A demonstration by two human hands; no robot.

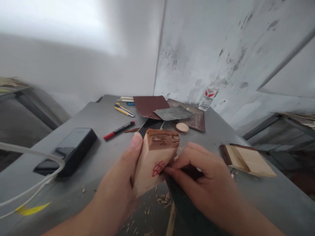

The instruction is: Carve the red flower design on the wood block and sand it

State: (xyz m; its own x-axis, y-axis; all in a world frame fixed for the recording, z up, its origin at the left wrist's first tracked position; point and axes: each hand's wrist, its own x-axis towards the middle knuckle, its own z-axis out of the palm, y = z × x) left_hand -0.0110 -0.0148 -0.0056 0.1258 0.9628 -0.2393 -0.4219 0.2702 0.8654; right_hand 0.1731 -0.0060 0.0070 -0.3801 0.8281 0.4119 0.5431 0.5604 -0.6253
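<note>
My left hand (118, 177) grips a pale wooden block (150, 170) with rough brown bark along its top edge. A red flower-like mark is drawn on the block's face, close to its right side. My right hand (206, 177) is closed in a pinch beside that mark, its fingertips at or very near the wood. From under these fingers a dark sheet of sandpaper (183, 206) hangs down toward the bottom of the view. Its pinched edge is partly hidden by the hand, and both hands look slightly blurred.
Wood shavings (163, 198) lie below the block. Behind it are a red marker (119, 130), a yellow utility knife (124, 110), abrasive sheets (151, 105), a round wood slice (182, 127) and a water bottle (209, 96). A black device (69, 149) stands left, bark-edged wood pieces (248, 159) right.
</note>
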